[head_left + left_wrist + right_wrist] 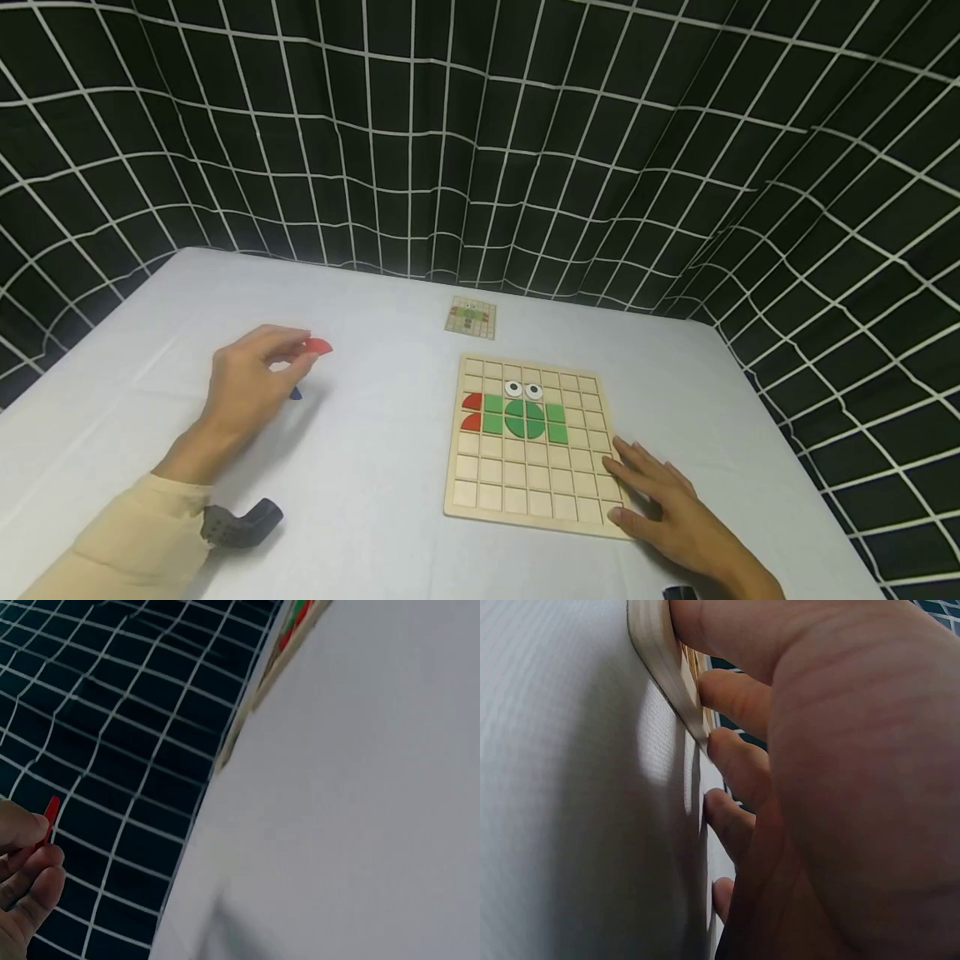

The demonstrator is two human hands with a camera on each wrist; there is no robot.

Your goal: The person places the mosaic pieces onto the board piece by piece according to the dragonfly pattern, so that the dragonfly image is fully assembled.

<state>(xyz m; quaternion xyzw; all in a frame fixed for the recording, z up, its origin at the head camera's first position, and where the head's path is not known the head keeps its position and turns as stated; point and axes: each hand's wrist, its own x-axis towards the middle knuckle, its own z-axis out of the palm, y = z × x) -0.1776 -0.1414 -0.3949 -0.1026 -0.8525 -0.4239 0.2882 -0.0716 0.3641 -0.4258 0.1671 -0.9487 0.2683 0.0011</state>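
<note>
Above the table (375, 467), left fingers (283, 338) pinch a red piece (320, 346).

Soft shadows mark the brightly lit white tablecloth (367, 467).

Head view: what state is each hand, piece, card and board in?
Held red piece, above table
Left hand, pinching that piece
Blue piece, partly hidden
Wooden board, flat, partly filled
Eye pieces, on board
Green pieces, on board
Other red pieces, on board
Picture card, flat on table
Right hand, touching board
</note>
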